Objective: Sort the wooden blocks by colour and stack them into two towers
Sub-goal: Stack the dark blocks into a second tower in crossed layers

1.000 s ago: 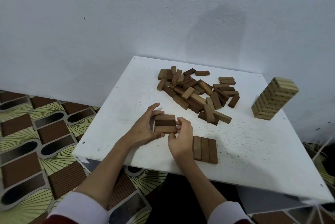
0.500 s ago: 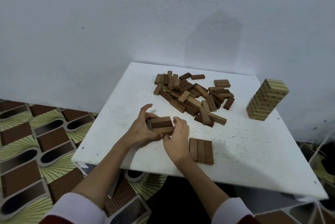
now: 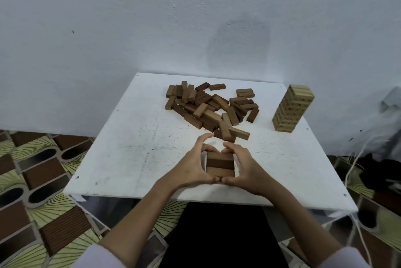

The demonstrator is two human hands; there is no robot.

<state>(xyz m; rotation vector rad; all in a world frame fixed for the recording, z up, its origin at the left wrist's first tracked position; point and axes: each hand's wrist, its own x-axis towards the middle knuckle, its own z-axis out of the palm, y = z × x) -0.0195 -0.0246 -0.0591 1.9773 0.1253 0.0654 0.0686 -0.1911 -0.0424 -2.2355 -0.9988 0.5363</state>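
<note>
Brown wooden blocks, three side by side as one flat square layer (image 3: pixel 220 167), are sitting on the white table (image 3: pixel 134 144) near its front edge, their long axes running left to right. The left hand (image 3: pixel 195 165) and right hand (image 3: pixel 245 168) are cupping this layer from either side, fingers curled against its ends, thumbs meeting at its near edge. The loose pile of mixed brown blocks (image 3: pixel 211 109) is lying straight beyond both hands, about equally near each; the pale finished tower (image 3: pixel 291 108) is standing far right.
</note>
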